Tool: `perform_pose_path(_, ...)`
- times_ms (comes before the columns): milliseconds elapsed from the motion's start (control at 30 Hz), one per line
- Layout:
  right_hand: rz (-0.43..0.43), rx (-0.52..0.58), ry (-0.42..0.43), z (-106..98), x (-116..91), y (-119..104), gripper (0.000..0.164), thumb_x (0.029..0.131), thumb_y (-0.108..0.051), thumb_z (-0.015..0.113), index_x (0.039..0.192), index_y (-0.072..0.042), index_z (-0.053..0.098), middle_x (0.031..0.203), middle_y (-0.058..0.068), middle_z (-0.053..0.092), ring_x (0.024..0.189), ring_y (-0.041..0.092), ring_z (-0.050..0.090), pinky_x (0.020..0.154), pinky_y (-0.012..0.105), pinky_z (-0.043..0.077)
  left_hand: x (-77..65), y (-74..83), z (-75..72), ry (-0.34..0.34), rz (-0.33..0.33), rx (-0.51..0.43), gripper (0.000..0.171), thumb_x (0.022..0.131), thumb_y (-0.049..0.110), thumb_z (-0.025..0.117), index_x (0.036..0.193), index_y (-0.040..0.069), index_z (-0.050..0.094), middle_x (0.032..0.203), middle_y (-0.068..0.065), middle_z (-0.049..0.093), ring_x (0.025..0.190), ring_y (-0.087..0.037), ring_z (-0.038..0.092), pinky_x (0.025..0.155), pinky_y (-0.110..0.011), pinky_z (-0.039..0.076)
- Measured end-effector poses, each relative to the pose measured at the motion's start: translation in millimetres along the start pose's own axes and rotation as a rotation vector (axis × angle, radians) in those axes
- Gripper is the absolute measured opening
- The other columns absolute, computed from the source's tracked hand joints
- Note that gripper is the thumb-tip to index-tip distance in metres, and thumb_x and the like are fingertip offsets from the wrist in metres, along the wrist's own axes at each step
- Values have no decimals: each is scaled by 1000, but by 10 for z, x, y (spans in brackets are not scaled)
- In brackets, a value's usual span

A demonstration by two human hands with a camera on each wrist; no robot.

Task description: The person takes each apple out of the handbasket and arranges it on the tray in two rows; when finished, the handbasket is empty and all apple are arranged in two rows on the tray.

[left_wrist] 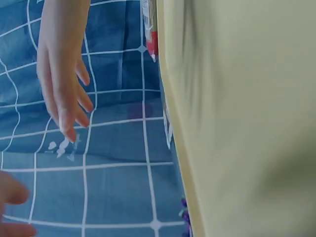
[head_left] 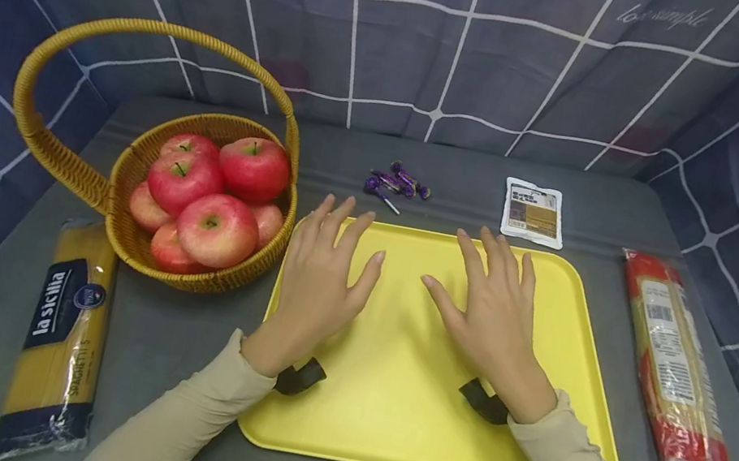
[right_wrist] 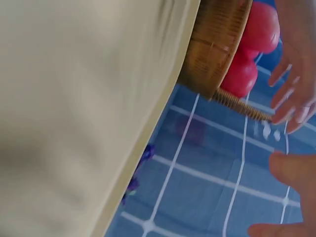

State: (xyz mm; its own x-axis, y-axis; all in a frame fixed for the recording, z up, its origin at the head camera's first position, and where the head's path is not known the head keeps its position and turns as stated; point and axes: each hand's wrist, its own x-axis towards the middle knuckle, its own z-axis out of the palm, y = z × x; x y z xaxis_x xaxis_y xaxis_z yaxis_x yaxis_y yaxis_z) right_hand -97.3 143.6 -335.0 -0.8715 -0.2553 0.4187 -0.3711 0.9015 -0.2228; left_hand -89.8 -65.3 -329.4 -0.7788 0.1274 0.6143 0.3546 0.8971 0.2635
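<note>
My left hand (head_left: 325,272) hovers over the left side of a yellow tray (head_left: 406,402), fingers spread and holding nothing. Over the tray's right side is my right hand (head_left: 492,310), also with straight fingers and nothing in it. Both point toward the far rim, palms facing down. The left wrist view catches the right hand (left_wrist: 64,74) hanging above the tray, plus the left fingertips (left_wrist: 15,190) at its edge. From the right wrist, the left hand (right_wrist: 296,74) shows beside the apples (right_wrist: 242,74), with the tray surface (right_wrist: 74,98) filling the left.
A wicker basket (head_left: 197,282) of red apples (head_left: 218,230) stands left, its tall handle raised. Below it lies a spaghetti pack (head_left: 64,341). Purple-wrapped candies (head_left: 408,180) with a lollipop (head_left: 377,187) and a small white-edged packet (head_left: 534,213) lie behind the tray; a red-ended noodle pack (head_left: 677,359) lies right.
</note>
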Motion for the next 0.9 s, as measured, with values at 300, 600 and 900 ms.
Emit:
perform_pose_path(300,-205,73,115,130,198,-431,47,83,-43,59,116,-10,58,113,14,59,106,31,53,97,52,32,-389,-449,-421,438,-70,-256,27,81,17,59,98,-3,62,107,-20,60,106,-36,49,95,-44,33)
perform_pose_path(600,-428,190,75,483,363,-839,45,86,-40,56,120,-10,55,117,12,56,110,28,51,96,43,37,-828,-1147,-582,388,-735,-277,52,89,23,53,138,14,36,144,-16,22,134,-25,14,110,-43,12)
perform_pose_path(900,-671,378,11,861,738,-1383,69,83,-47,57,138,-11,35,142,13,36,131,20,34,110,30,26,-894,-1303,-487,296,-857,-392,54,93,27,45,142,13,26,145,-7,26,136,-18,21,112,-37,13)
